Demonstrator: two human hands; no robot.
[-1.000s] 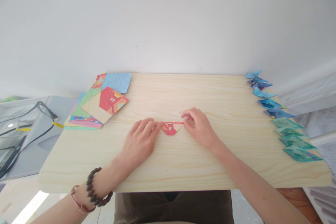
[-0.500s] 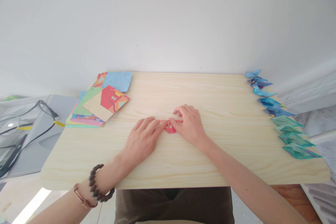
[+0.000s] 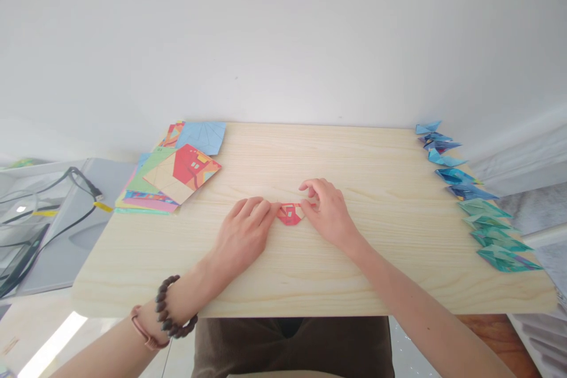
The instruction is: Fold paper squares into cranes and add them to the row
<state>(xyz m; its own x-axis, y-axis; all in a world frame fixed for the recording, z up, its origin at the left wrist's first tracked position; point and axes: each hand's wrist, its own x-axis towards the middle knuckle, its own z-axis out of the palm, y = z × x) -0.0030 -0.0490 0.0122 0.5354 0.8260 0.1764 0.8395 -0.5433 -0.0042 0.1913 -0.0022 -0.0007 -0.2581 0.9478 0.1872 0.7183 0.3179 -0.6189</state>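
A small folded piece of red patterned paper (image 3: 289, 214) lies flat on the light wooden table (image 3: 310, 271), near its middle. My left hand (image 3: 241, 236) rests flat with its fingers stretched out, the fingertips pressing the paper's left end. My right hand (image 3: 326, 212) is at the paper's right end, its fingers curled and pressed down on the top edge of the fold. Only the middle of the paper shows between the two hands.
A stack of coloured paper sheets (image 3: 170, 174) lies at the table's back left. Several folded blue and teal paper shapes (image 3: 476, 201) line the right edge. Left of the table stands a grey surface with black cables (image 3: 53, 207). A white wall rises behind.
My right hand slid left along the paper's top edge toward my left hand, then moved back to the right end. My left hand stayed pressing the left end.
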